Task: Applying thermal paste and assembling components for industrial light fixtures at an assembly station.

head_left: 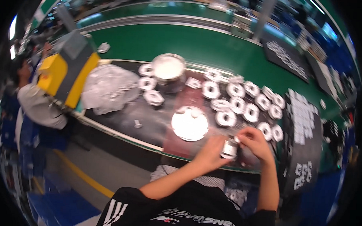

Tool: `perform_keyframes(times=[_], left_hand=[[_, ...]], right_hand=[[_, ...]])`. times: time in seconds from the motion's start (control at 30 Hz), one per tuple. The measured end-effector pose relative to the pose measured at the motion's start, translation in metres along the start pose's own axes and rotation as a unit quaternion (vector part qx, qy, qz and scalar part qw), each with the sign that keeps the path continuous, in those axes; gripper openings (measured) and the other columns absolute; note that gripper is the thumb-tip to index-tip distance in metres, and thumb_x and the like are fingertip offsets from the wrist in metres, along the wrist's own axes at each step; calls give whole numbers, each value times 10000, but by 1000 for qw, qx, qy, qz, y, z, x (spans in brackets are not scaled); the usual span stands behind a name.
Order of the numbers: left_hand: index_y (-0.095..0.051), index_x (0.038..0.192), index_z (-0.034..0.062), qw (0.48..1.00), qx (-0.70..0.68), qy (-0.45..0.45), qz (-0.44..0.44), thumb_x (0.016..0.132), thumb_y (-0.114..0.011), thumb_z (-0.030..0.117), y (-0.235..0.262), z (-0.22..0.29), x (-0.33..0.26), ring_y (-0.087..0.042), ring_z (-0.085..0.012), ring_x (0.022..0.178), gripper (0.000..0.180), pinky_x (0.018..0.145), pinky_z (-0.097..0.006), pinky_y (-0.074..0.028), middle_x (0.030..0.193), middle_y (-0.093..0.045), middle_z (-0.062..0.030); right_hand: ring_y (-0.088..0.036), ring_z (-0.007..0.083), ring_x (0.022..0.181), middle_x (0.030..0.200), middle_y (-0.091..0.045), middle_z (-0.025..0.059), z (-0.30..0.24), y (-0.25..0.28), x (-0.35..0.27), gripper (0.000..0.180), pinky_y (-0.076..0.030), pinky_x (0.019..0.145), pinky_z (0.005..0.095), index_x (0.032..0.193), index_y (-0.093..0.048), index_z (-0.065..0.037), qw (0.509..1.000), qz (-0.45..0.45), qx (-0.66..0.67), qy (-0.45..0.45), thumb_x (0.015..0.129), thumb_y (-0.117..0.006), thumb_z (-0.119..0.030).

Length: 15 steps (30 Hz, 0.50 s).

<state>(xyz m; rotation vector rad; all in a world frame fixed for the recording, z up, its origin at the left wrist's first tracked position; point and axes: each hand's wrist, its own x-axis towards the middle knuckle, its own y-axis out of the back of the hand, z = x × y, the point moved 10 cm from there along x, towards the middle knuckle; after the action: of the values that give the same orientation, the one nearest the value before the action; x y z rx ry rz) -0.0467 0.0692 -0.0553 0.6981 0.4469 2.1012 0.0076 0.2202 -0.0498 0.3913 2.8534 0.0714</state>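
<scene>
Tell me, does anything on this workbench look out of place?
One small white piece lies by itself on the dark surface, apart from the clustered white rings. Blur hides any fine damage.

The dark surface (151, 118), crossed by a reddish-brown strip (186, 99), carries a crumpled plastic bag (107, 88) and a small pale piece (138, 124) left of centre, a round tub (174, 87) at upper centre, a bright disc (189, 124) mid-frame, and white ring-shaped parts (219, 117) beside the tub and right of centre.
</scene>
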Motion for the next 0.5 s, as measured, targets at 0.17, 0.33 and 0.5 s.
perform_keyframes(times=[0.17,0.33,0.5], left_hand=[[-518,1367,19,999,-44,6,3,706,-893,188,5,10,-2,-534,-417,1214,779,1042,-472,-453,1307,-561,-186],[-536,1342,-9,999,-43,-1,-5,717,-895,204,-1,3,0,-541,-430,1203,752,1038,-485,-461,1296,-580,-202],[-557,1353,-6,999,-39,1,-1,719,-900,216,9,2,6,-550,-427,1235,755,1082,-491,-437,1306,-604,-213]], right_hand=[[-620,83,729,875,-693,14,11,-9,2,99,-516,681,234,1039,-711,24,999,-22,4,-40,960,-718,-36],[-608,97,784,852,-689,29,-18,-3,2,101,-482,707,266,945,-800,-32,974,32,-213,65,861,-817,-84],[-655,115,856,916,-729,46,-3,-4,11,142,-514,764,274,1002,-803,-17,983,3,-169,65,910,-798,-125]])
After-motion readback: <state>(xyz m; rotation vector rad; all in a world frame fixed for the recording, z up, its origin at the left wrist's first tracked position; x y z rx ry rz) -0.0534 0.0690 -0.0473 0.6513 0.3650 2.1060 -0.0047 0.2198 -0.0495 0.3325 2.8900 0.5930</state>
